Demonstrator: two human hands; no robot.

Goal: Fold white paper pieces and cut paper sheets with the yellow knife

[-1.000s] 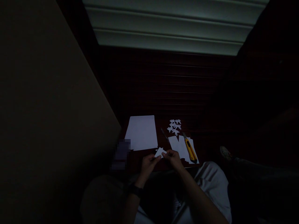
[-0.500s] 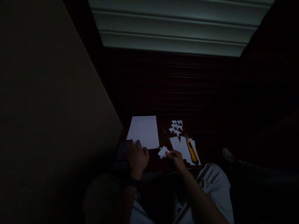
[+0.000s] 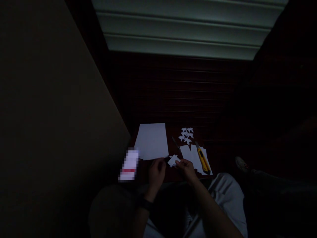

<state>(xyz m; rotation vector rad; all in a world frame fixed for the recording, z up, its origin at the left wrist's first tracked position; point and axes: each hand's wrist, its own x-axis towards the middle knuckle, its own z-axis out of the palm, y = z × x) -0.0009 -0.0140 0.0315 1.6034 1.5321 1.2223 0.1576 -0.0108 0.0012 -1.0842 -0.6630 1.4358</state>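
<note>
Matt paper piece [image 3: 172,160] in my right hand [image 3: 187,168]; three o'clock, smooth plastic-handled utility knife [image 3: 203,161]; ten o'clock, matt paper sheet [image 3: 151,141].

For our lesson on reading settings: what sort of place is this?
Probably a dim corner of a room, though the gloom hides much: a plain wall on the left, a slatted panel ahead, and a small table below.

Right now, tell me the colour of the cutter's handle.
The cutter's handle is yellow with a black end, best seen in the head view.
</note>
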